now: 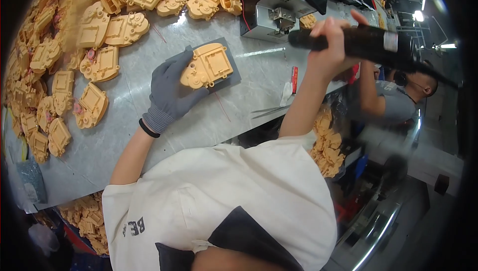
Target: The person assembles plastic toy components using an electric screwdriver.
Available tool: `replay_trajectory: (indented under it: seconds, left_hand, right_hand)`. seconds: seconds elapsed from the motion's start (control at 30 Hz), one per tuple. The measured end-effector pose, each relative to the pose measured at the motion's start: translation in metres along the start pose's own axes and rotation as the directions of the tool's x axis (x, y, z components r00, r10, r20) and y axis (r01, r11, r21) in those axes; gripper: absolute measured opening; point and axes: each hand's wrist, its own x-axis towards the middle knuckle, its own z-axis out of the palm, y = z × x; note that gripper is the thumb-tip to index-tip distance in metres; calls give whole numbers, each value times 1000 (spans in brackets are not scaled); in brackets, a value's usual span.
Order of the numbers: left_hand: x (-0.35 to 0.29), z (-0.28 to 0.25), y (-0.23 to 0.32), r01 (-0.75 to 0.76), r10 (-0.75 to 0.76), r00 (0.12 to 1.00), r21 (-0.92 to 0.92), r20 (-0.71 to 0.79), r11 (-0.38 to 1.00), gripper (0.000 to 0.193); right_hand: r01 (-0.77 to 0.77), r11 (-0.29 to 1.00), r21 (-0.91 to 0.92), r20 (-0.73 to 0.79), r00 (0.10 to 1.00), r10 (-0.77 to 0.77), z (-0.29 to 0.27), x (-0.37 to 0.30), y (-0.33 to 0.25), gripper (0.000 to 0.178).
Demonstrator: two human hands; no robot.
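The left grip (172, 86) clasps a yellow casing (210, 66) on the gray block (236, 75), left of the right grip (331, 47) closed round a black tool (371, 45); slack gloved fingers could let the casing slide.

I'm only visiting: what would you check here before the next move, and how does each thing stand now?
1. Left hand gripping the yellow housing: ok.
2. Housing over the grey block: ok, block showing around its edges.
3. Right hand holding the black tool: ok.
4. Tool over the housing: not ok, it's off to the right.
5. Tool tip's condition: cannot tell, too blurred.
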Motion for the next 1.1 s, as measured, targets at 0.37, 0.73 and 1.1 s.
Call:
replay_trajectory:
  seconds: [0.37,0.73,1.1]
  left_hand:
    - [4,2,-3,-37,32,999,133,37,990,73]
    - [3,-1,-3,-13,10,999,58,51,998,73]
    - [1,-6,0,-17,15,992,16,122,1000,76]
  right_hand:
    - [-27,995,-96,-42,999,23,-18,41,73,28]
    - [-42,994,-100,-4,999,42,-16,38,70,25]
    - [-41,991,-127,-1,999,41,-13,33,67,25]
